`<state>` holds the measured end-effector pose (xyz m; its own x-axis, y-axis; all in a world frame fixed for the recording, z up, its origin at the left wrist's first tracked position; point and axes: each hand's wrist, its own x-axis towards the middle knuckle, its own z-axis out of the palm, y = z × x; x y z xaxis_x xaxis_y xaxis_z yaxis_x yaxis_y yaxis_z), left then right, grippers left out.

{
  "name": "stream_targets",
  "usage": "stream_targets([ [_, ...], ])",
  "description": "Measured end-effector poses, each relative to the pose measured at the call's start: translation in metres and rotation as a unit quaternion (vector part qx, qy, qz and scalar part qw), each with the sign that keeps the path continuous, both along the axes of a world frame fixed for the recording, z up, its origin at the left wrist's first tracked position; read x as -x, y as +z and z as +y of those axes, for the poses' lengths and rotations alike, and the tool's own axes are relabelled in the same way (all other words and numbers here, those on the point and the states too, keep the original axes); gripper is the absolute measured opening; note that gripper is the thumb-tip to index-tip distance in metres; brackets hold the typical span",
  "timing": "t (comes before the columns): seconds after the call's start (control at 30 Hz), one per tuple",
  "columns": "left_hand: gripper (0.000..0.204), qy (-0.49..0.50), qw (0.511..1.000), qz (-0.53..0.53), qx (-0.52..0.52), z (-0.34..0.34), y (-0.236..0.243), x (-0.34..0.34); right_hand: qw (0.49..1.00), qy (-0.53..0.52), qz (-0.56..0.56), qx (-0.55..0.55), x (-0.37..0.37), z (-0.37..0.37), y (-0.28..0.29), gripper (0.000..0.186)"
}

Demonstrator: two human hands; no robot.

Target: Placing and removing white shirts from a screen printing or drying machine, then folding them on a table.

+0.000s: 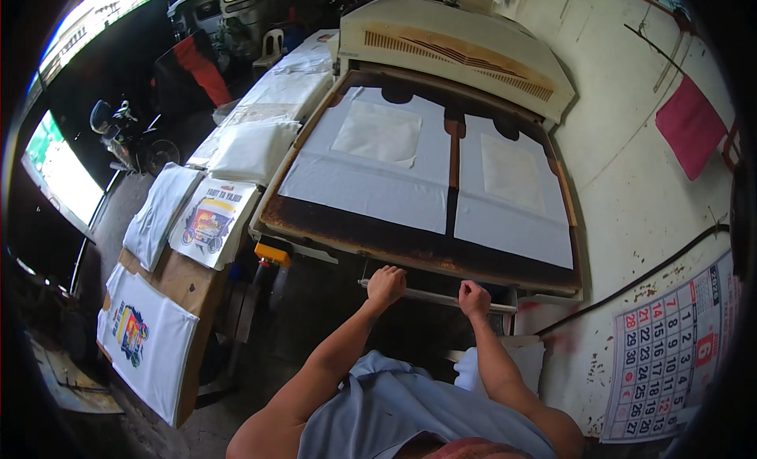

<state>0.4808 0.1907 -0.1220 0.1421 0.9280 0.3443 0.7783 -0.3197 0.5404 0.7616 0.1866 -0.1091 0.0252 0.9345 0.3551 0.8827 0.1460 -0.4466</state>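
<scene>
Both of my hands are closed around a pale metal bar (432,296) along the front of a large heat press. My left hand (386,285) grips it near its left end, and my right hand (475,299) holds it further right. Beyond the bar lies the dark, browned press bed (331,232). Two white shirts rest flat on it side by side, the left shirt (363,195) and the right shirt (512,226). An off-white sheet (380,134) covers the upper part of the left one; another pale sheet (511,173) lies on the right one.
The cream press hood (457,37) stands at the far end. At left, a long table bears stacked white shirts (256,147) and printed shirts (209,222). A wall with a calendar (666,352) and a pink cloth (691,128) borders the right. A motorcycle (130,136) stands far left.
</scene>
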Motion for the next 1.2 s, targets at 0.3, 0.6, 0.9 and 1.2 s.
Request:
stream_targets([
  [0.3,0.017,0.018,0.999,0.005,-0.044,-0.003,-0.002,-0.002,1.000,-0.017,0.003,-0.017,-0.001,0.000,0.002,0.008],
  [0.6,0.017,-0.022,0.999,-0.019,-0.026,0.000,-0.002,0.005,0.998,-0.008,-0.010,0.065,0.008,0.000,0.011,0.013],
  [0.9,0.016,-0.025,0.999,0.031,-0.020,0.014,0.000,0.014,0.995,0.085,0.003,0.050,0.068,-0.002,0.009,0.011],
  [1.2,0.011,0.017,0.996,0.018,-0.087,0.028,0.007,0.004,0.996,0.072,-0.056,0.003,0.069,0.016,0.000,0.004],
])
